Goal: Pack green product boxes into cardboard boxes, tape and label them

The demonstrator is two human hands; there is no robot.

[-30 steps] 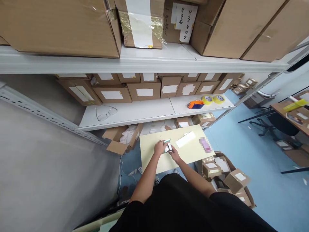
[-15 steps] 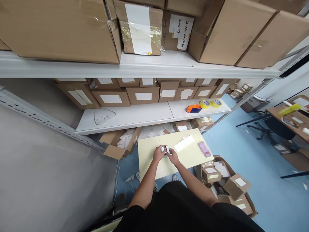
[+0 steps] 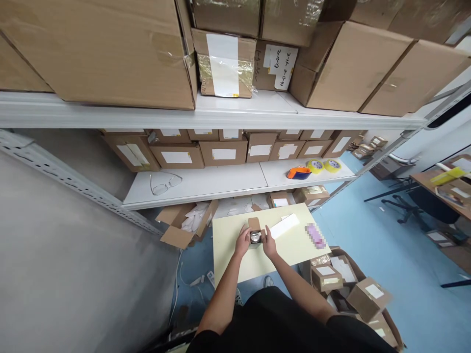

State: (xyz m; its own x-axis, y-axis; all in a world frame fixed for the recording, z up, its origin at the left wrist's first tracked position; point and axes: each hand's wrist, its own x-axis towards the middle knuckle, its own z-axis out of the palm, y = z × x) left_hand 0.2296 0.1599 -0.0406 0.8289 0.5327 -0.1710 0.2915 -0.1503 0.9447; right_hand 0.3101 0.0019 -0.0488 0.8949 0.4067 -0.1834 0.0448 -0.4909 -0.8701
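Note:
On the pale yellow tabletop [image 3: 231, 264] stands a small cardboard box [image 3: 253, 224] with its far flap raised. Inside its opening shows a round, silvery object [image 3: 255, 237], too small to name. My left hand [image 3: 242, 241] grips the box's left side, its fingers bent along the edge. Against the opposite side presses my right hand [image 3: 270, 244], near the right flap. Just right of the box lies a long white sheet or card [image 3: 285, 225]. Farther right is a blurred-out purple item [image 3: 315, 236].
Above the table, a white shelf [image 3: 206, 184] bears glasses [image 3: 165, 185], an orange-and-blue tape dispenser [image 3: 299, 172], tape rolls [image 3: 332, 165] and labelled boxes. An open carton [image 3: 178, 237] stands left. A large carton of small boxes [image 3: 369, 296] sits right, on the floor.
Half a second ago my hands held a small white item with a green spot. Now they flank the opened cardboard box, a little farther apart. The view has shifted slightly.

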